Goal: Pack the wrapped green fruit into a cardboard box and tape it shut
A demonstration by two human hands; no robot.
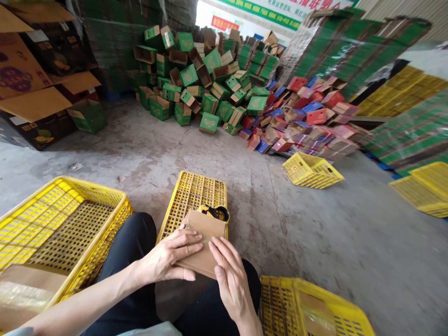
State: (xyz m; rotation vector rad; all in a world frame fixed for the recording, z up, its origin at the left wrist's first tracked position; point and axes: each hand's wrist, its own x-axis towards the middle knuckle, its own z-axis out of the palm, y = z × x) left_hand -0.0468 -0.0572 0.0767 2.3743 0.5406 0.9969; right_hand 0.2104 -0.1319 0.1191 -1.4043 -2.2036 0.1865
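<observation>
A small brown cardboard box [203, 228] sits in front of me, at the near end of an upturned yellow crate [189, 189]. My left hand [177, 254] lies across its left side, fingers stretched flat on top and thumb along the near edge. On the right part of the box my right hand [229, 270] rests with straight fingers and the thumb apart. Just behind the box, a yellow and black tape dispenser [213, 211] lies on the crate. The underside of the box is hidden.
Left of my knee stands a large yellow crate [94, 242] holding a taped carton [31, 291]. Another yellow crate [280, 298] with a carton is at lower right. Piles of green boxes [210, 114] and red-blue boxes [317, 116] lie farther back, beside a small yellow crate [311, 170].
</observation>
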